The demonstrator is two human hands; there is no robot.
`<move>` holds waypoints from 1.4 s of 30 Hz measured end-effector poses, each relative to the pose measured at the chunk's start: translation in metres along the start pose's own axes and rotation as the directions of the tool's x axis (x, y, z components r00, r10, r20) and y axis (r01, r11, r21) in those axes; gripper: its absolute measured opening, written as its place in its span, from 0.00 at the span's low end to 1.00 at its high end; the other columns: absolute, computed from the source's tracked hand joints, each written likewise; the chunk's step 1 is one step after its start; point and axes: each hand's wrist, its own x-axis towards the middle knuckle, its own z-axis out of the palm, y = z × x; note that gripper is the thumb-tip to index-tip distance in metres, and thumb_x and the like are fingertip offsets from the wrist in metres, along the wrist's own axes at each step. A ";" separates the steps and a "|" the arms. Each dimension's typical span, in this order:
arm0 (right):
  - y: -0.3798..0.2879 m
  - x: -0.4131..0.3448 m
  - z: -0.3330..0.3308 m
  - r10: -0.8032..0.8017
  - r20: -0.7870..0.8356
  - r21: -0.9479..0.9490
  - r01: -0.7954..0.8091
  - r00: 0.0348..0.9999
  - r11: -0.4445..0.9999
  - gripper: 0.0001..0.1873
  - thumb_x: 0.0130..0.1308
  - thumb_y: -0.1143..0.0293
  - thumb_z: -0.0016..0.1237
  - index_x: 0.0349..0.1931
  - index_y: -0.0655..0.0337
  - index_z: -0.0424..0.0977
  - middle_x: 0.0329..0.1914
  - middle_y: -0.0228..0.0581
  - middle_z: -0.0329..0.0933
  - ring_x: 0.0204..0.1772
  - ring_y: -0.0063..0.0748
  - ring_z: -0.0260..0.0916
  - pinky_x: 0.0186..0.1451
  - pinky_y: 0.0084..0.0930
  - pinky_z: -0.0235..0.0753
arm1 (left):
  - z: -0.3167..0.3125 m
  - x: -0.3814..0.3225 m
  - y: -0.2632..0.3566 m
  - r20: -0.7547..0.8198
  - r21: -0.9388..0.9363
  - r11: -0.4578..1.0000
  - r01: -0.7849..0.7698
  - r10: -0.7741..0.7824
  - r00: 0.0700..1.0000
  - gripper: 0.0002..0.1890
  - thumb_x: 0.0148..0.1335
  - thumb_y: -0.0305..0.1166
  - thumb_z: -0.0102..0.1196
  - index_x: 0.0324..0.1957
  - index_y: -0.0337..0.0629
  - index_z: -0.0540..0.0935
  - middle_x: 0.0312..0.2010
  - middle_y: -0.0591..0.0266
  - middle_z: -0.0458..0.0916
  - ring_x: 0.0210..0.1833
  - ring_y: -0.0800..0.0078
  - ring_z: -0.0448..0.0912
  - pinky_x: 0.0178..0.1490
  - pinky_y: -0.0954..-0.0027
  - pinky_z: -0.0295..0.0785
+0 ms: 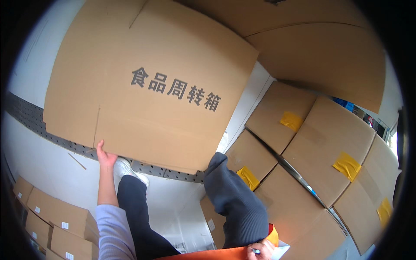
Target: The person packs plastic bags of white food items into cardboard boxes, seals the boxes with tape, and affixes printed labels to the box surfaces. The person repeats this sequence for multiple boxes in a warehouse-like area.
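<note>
A large flattened cardboard carton [156,130], bearing big black printed characters, stands tilted across the upper left. My left hand [105,156] grips its lower edge, the thumb lying on the near face beside a slit. My right hand [262,249] is low in the picture, against the hem of an orange garment [208,254]. Its fingers are closed around a small pale-blue thing [256,251], too little of which shows to name. A white, paper-like corner [282,249] sticks out beside that hand.
Stacked cardboard boxes with yellow tape [347,165] fill the right side. Smaller labelled boxes [58,211] are stacked at lower left. Another large cardboard sheet [321,55] leans overhead at right. A perforated grey metal strip [152,169] crosses the white floor [175,201], near my white shoe [125,167].
</note>
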 end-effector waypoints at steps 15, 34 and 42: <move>0.044 -0.029 0.041 0.108 0.178 0.012 -0.112 0.978 0.994 0.08 0.56 0.63 0.55 0.29 0.57 0.77 0.28 0.39 0.78 0.34 0.43 0.78 0.37 0.36 0.76 | 0.238 -0.221 0.012 -0.247 0.369 0.903 -0.223 0.326 0.913 0.20 0.55 0.31 0.60 0.50 0.37 0.77 0.49 0.56 0.78 0.53 0.62 0.77 0.57 0.59 0.73; 0.007 -0.006 -0.048 0.672 -0.007 0.271 -0.646 0.740 0.714 0.13 0.63 0.57 0.50 0.38 0.56 0.78 0.31 0.55 0.79 0.39 0.62 0.76 0.40 0.53 0.73 | 0.578 -0.203 -0.033 0.108 0.806 0.580 -0.118 0.052 0.993 0.33 0.63 0.44 0.61 0.64 0.46 0.59 0.52 0.57 0.73 0.46 0.66 0.79 0.45 0.64 0.76; -0.190 0.177 -0.206 0.388 0.103 0.670 0.224 0.916 -0.708 0.09 0.74 0.62 0.42 0.36 0.53 0.69 0.12 0.22 0.50 0.14 0.16 0.45 0.16 0.18 0.46 | 0.580 -0.402 -0.032 0.465 0.840 0.261 -0.475 -0.798 0.384 0.43 0.64 0.61 0.51 0.72 0.46 0.54 0.69 0.61 0.60 0.73 0.67 0.57 0.73 0.58 0.51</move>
